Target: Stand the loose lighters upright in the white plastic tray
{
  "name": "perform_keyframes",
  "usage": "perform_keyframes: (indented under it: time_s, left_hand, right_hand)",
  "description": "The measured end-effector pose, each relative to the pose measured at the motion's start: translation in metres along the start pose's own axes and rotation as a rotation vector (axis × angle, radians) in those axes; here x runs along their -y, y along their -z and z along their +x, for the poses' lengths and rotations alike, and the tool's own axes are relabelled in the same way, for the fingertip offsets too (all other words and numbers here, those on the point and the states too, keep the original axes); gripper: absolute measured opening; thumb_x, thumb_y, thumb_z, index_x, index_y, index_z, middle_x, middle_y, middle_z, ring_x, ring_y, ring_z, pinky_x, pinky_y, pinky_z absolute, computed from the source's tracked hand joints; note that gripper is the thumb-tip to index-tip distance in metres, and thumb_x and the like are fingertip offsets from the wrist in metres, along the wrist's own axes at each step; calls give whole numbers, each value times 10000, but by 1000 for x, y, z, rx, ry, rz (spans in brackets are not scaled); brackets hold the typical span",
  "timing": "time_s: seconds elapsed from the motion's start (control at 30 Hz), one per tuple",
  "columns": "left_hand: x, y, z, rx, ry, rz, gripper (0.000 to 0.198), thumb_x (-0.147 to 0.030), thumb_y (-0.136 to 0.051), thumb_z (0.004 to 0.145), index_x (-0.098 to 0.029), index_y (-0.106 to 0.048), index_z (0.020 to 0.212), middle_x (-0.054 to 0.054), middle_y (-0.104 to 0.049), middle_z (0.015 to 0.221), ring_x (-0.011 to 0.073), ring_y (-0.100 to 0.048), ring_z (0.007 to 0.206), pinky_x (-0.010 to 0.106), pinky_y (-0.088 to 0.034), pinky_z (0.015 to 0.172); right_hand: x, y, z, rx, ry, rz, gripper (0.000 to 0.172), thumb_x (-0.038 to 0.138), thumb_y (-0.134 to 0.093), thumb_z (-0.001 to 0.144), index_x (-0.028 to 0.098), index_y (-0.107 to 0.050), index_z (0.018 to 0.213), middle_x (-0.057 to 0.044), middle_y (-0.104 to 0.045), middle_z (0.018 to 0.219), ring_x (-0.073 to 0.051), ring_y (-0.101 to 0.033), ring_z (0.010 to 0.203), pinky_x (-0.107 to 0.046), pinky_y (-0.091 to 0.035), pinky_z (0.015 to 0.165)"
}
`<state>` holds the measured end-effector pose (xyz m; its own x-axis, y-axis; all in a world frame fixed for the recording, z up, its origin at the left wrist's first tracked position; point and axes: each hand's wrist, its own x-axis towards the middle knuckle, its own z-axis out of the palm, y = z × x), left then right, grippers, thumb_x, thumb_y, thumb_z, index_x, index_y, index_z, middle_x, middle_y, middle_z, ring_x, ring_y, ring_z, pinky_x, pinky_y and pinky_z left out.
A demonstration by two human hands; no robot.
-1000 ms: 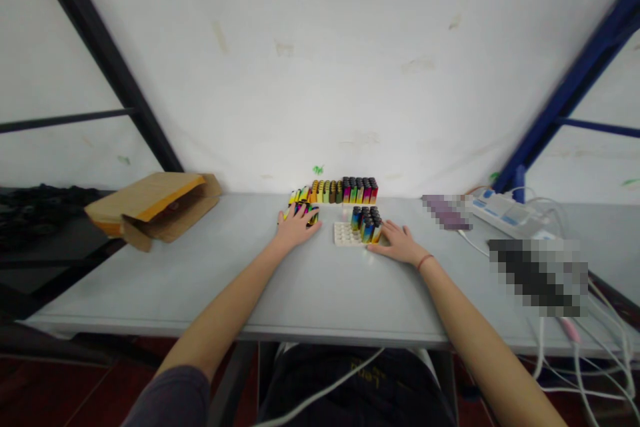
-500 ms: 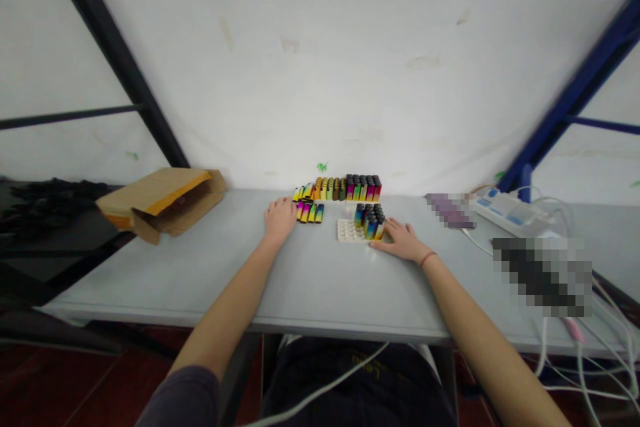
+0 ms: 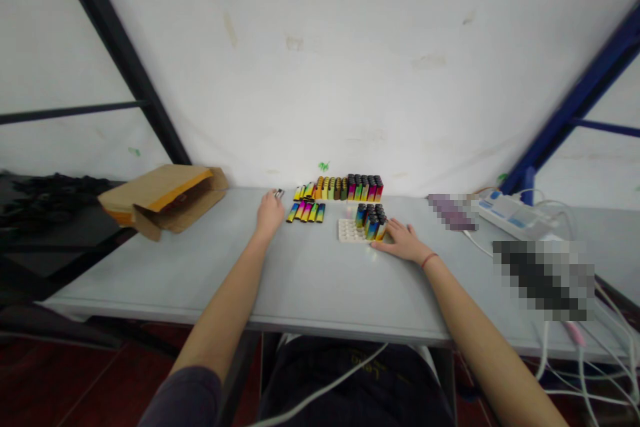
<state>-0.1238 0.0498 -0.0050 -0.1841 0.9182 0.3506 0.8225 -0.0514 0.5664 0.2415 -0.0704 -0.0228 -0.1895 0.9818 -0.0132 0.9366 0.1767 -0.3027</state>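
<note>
My left hand (image 3: 271,215) is closed near the back of the table. The dark and silvery end of a lighter (image 3: 279,193) pokes out past its fingers; the rest is hidden. Just right of it lies a front row of colourful lighters (image 3: 305,212). My right hand (image 3: 404,241) lies on the table, fingers stretched out, beside a white tray with round holes (image 3: 350,231). Its thumb and fingertips are at the tray's right side, by several upright lighters (image 3: 373,221) with black tops.
Behind stand yellowish lighters (image 3: 331,188) and a block of black-topped lighters (image 3: 365,187) near the wall. An open cardboard box (image 3: 160,197) lies at left. At right are a power strip (image 3: 515,213), cables and a blurred purple object (image 3: 453,212).
My left hand has moved left, away from the front row, and a lighter end now shows in its fingers. Another lighter in that row has come into view. My right hand stays put.
</note>
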Motion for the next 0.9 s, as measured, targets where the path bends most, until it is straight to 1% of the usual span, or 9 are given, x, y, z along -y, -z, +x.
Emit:
perform_keyframes:
  time_s: [0.07,0.17,0.23,0.33,0.47,0.53,0.63,0.7,0.9]
  left_hand:
    - [-19,2,3,-6,7,-212,328,-275,-395,967,-148,-621,1167,155,-709,1091,280,-658,1110,394,-531,928]
    - [-59,-1,-2,117,123,-574,278,-374,-373,1008,-179,-569,1035,67,-674,907,179,-670,801,287,-535,697]
    - [-85,-8,-15,186,164,-823,223,-412,-412,1009,-215,-505,1053,11,-647,881,106,-610,626,221,-482,583]
    - [-112,-21,-42,317,175,-1100,260,-484,-514,967,-242,-467,1051,-45,-604,784,66,-535,499,179,-426,511]
    - [-121,-34,-73,438,180,-1217,346,-539,-559,924,-194,-557,903,-75,-456,595,49,-399,401,172,-316,422]
    - [-121,-36,-79,462,190,-1241,440,-609,-543,918,-181,-575,825,-66,-440,562,54,-404,400,182,-321,419]
    - [-122,-34,-82,435,239,-1299,522,-695,-526,896,-192,-541,760,-50,-469,554,69,-444,412,194,-353,424]
    - [-122,-32,-82,447,293,-1354,536,-716,-491,902,-206,-497,739,-61,-444,541,67,-411,391,192,-331,405]
    - [-121,-30,-85,651,349,-1424,557,-750,-454,893,-223,-433,714,-88,-354,489,66,-315,349,184,-256,369]
  right_hand:
    - [1,0,0,2,1,1,592,692,-546,911,232,-626,1275,-156,-448,1592,-404,-308,1512,-726,-211,1170]
    - [1,0,0,-2,1,8,601,690,-551,909,239,-615,1301,-152,-451,1590,-403,-300,1515,-732,-197,1173]
    - [1,0,1,-3,0,19,643,692,-556,903,241,-582,1361,-155,-448,1592,-412,-286,1521,-736,-185,1176]
    - [0,0,1,3,3,22,688,686,-559,904,246,-534,1432,-157,-458,1583,-422,-275,1523,-735,-180,1179]
    - [1,1,0,6,-1,7,685,667,-554,913,252,-511,1457,-158,-474,1571,-412,-294,1513,-724,-188,1179]
    - [1,2,0,4,-2,0,681,666,-550,913,255,-511,1455,-154,-472,1573,-409,-301,1509,-720,-205,1177]
    - [2,3,-1,3,0,-13,647,669,-549,911,254,-555,1408,-152,-484,1563,-413,-321,1498,-708,-226,1174]
    - [3,3,-1,2,3,-21,609,664,-549,915,240,-595,1349,-157,-500,1547,-410,-345,1485,-699,-243,1170]
    - [2,2,-1,-11,15,-18,557,654,-555,913,245,-617,1286,-142,-498,1552,-404,-372,1469,-727,-250,1151]
